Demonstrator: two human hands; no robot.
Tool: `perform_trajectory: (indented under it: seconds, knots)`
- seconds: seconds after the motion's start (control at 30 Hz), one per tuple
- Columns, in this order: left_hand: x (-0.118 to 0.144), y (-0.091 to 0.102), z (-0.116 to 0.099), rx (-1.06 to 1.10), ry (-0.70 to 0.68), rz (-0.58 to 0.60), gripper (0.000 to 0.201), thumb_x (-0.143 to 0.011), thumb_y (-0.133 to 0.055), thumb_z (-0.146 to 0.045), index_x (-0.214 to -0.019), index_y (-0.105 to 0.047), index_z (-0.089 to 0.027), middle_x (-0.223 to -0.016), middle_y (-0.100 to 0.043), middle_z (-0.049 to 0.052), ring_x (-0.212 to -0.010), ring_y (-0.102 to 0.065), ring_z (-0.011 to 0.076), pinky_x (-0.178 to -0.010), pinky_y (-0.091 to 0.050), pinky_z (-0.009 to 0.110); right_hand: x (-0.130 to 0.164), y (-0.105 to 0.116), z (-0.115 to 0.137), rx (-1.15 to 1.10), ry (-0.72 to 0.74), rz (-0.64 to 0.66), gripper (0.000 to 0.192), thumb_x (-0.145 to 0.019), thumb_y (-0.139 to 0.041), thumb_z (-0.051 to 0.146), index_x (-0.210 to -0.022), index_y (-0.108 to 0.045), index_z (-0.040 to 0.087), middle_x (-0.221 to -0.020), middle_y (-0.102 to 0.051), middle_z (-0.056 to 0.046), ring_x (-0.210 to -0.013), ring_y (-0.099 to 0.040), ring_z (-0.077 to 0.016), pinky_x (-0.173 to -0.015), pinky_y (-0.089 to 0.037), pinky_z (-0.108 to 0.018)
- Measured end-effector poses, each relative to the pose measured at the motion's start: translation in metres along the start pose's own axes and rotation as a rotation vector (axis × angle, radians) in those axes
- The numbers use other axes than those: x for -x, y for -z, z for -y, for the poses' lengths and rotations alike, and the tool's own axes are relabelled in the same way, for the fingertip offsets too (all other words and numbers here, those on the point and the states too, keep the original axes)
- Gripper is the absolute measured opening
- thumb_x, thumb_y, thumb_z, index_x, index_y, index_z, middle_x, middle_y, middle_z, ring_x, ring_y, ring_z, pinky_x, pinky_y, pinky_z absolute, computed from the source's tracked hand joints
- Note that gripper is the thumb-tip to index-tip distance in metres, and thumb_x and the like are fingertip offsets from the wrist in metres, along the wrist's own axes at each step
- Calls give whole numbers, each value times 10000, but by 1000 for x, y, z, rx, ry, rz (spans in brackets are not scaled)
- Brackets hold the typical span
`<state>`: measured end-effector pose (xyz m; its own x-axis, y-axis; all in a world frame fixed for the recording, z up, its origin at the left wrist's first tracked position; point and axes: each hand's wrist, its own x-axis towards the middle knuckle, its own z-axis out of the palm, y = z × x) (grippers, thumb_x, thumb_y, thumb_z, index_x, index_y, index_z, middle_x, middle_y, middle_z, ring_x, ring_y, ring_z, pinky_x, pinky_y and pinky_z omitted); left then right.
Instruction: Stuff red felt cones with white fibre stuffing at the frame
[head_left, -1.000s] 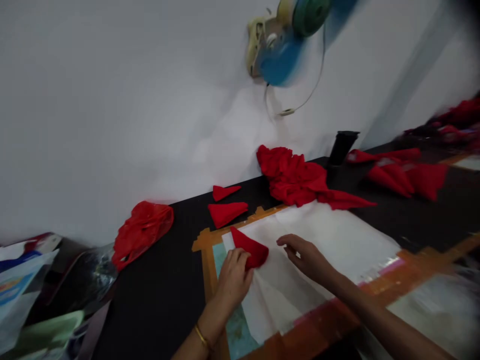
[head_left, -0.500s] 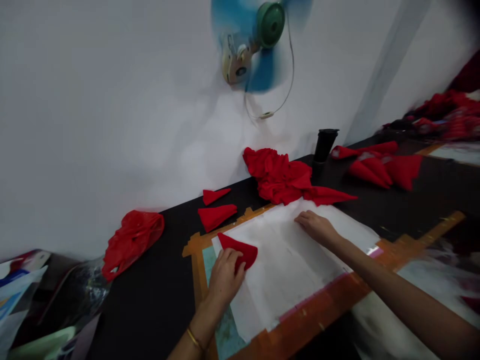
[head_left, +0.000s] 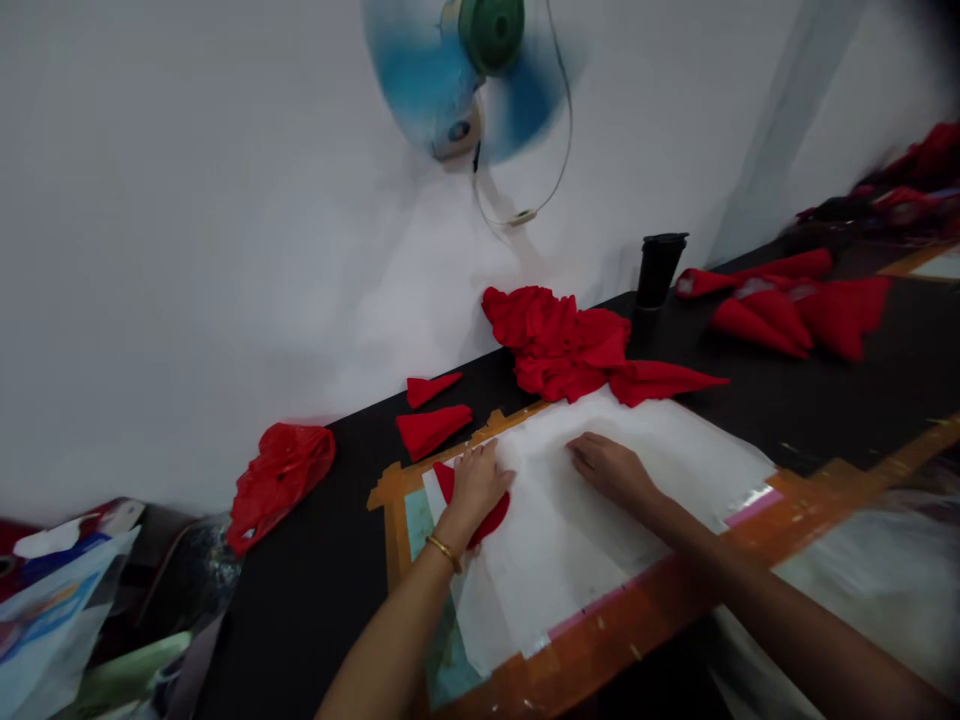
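My left hand (head_left: 478, 480) lies flat, fingers spread, on a small folded red cloth piece (head_left: 491, 520) at the left end of a white sheet (head_left: 660, 470). A thin gold bangle is on that wrist. My right hand (head_left: 609, 467) rests palm down on the middle of the white sheet, fingers pointing left, a little apart from the left hand. The sheet lies inside an orange taped frame (head_left: 645, 610) on a black table (head_left: 315, 590). Two more folded red triangles (head_left: 435, 428) lie just beyond the frame's far left corner.
A heap of crumpled red cloth (head_left: 562, 340) sits against the white wall, a black cup (head_left: 658, 270) beside it. More folded red pieces (head_left: 795, 305) lie at the right. A red plastic bag (head_left: 281, 470) and packaging are at the left. A blue fan (head_left: 472, 70) spins on the wall.
My left hand slid forward over the red piece and flattened onto it. My right hand drew back from the sheet's far edge toward the middle. The view shifted slightly.
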<state>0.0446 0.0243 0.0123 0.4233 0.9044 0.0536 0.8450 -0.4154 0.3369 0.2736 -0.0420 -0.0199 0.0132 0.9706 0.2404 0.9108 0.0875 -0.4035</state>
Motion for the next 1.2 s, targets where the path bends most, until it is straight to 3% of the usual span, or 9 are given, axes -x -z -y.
perform_trajectory:
  seconds: [0.13, 0.23, 0.3, 0.47, 0.53, 0.63, 0.83, 0.97, 1.2]
  knots:
    - [-13, -6, -10, 33, -43, 6, 124, -778, -611, -180, -882, -678, -179, -871, -689, 76, -932, -595, 254, -885, -384, 383, 3, -1, 0, -39, 22, 1, 271, -880, -486, 161, -1091, -654, 189, -1122, -678, -86, -972, -656, -228, -740, -526, -293]
    - [-6, -4, -24, 91, -68, -61, 115, -805, -549, -136, -767, -647, -183, -841, -675, 61, -880, -581, 226, -860, -382, 364, 11, 6, 8, -116, 77, -94, 362, -892, -493, 194, -1248, -561, 198, -1364, -537, -118, -1095, -607, -240, -843, -535, -350]
    - [5, 0, -31, 144, -79, -104, 118, -807, -542, -123, -777, -635, -189, -830, -663, 46, -849, -568, 210, -830, -390, 344, 18, 12, 20, -290, 97, -205, 387, -913, -498, 255, -1297, -518, 218, -1412, -485, -126, -975, -638, -205, -804, -555, -345]
    - [42, 9, -40, 281, -113, -116, 133, -771, -561, -77, -737, -610, -197, -770, -637, 8, -785, -555, 175, -756, -407, 294, 33, 11, 63, -855, -5, -62, 440, -868, -598, 337, -1290, -549, 222, -837, -669, -16, -546, -594, -119, -529, -533, -248]
    - [60, 11, -40, 320, -105, -106, 139, -766, -565, -72, -708, -604, -193, -755, -633, 8, -779, -559, 175, -731, -417, 285, 41, 2, 81, -982, 10, -32, 307, -862, -596, 335, -1146, -649, 228, -832, -679, -14, -548, -595, -112, -526, -527, -237]
    - [88, 14, -30, 407, -103, -56, 138, -791, -560, -87, -803, -639, -200, -789, -654, 7, -776, -578, 169, -745, -445, 287, 55, -10, 98, -1061, -7, -138, 205, -843, -599, 352, -967, -704, 227, -990, -700, -49, -592, -610, -117, -515, -518, -236]
    - [123, 17, 24, 249, -50, -183, 416, -822, -586, -188, -1235, -538, -206, -1200, -594, 97, -1133, -512, 264, -1011, -390, 438, 68, -5, 92, -1006, -349, -148, 273, -834, -582, 441, -938, -677, 207, -597, -623, 16, -536, -597, -146, -557, -505, -256]
    - [116, 6, 39, 77, -31, -148, 454, -802, -608, -216, -1249, -538, -192, -1216, -553, 114, -1137, -481, 297, -995, -392, 462, 70, -2, 94, -1000, -360, -63, 306, -812, -581, 487, -900, -656, 203, -590, -621, 14, -509, -589, -151, -531, -498, -269]
    - [94, 4, 30, 109, -21, -139, 199, -897, -491, -199, -990, -667, -196, -969, -619, 81, -960, -547, 246, -906, -422, 407, 66, -23, 118, -1161, -379, -5, 296, -812, -609, 465, -917, -625, 189, -749, -709, -29, -636, -667, -172, -649, -567, -304]
